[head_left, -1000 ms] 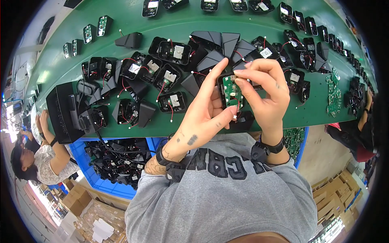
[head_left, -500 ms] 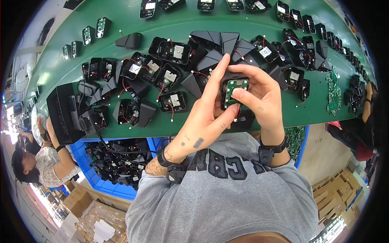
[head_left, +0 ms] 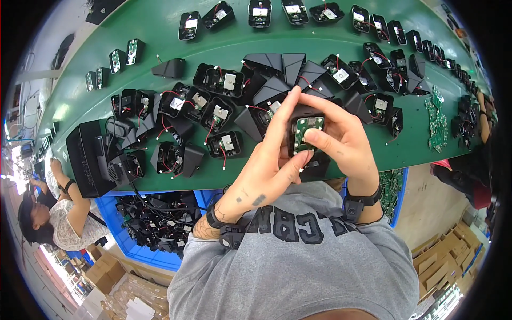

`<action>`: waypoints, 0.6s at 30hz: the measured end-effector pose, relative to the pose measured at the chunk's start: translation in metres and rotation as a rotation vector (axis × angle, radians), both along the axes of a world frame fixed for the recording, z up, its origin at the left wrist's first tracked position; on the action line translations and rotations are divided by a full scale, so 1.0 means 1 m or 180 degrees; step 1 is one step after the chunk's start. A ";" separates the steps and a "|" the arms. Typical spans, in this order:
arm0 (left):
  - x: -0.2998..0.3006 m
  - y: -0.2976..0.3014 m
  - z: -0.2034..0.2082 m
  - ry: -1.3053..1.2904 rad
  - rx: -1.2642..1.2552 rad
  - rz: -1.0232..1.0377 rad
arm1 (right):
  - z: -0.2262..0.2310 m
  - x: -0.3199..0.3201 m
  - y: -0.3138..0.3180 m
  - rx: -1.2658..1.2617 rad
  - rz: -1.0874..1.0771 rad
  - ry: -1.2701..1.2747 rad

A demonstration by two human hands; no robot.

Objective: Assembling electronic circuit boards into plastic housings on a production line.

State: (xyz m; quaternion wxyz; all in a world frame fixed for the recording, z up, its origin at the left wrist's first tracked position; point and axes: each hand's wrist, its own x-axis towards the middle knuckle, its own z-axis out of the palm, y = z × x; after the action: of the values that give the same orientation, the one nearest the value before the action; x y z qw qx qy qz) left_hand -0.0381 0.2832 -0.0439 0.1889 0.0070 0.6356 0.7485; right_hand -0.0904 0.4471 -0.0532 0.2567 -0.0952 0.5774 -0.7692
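Note:
Above the near edge of the bench, both hands cup a small black plastic housing [head_left: 306,111] with a green circuit board [head_left: 301,126] at its open face. My left hand [head_left: 266,162] is closed along the housing's left side, its thumb at the board's lower end. From the right, my right hand [head_left: 344,141] wraps round the housing, its thumb pressing on the board. The fingertips of both hands meet over the far end. A small white connector [head_left: 302,169] shows just below the left thumb. Whether the board sits fully inside the housing I cannot tell.
Black housings with red wires [head_left: 218,114] crowd the green bench [head_left: 234,178], more lining its far side. Loose green boards [head_left: 437,120] lie at right. Blue bins [head_left: 154,258] of parts stand below the near edge. A co-worker [head_left: 69,218] is at left, another person's arm [head_left: 484,120] at right.
The view has shifted slightly. Both hands keep their grip on the housing, which looks a little more tilted, and the right thumb still presses on the board.

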 end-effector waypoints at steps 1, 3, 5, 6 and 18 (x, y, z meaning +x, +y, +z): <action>-0.001 0.001 0.000 -0.0030 0.0048 0.0001 | 0.001 -0.001 0.001 -0.0021 0.0005 -0.0088; -0.002 0.002 -0.001 -0.0053 0.0088 -0.0008 | 0.001 -0.002 0.003 -0.0049 0.0001 -0.0169; 0.000 0.002 -0.002 -0.0165 -0.0174 -0.0182 | 0.001 -0.001 0.004 0.0196 -0.0004 -0.0007; 0.000 0.003 -0.001 -0.0169 -0.0182 -0.0191 | 0.001 -0.001 0.005 0.0188 -0.0012 -0.0011; -0.001 0.009 -0.019 0.0433 -0.0067 0.0409 | -0.005 0.001 -0.001 0.0195 -0.0303 0.0578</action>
State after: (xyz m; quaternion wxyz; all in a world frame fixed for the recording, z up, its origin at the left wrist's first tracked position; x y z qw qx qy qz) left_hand -0.0390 0.2923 -0.0631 0.0970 0.0151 0.6539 0.7502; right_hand -0.0890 0.4462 -0.0585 0.1693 -0.1291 0.6255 -0.7506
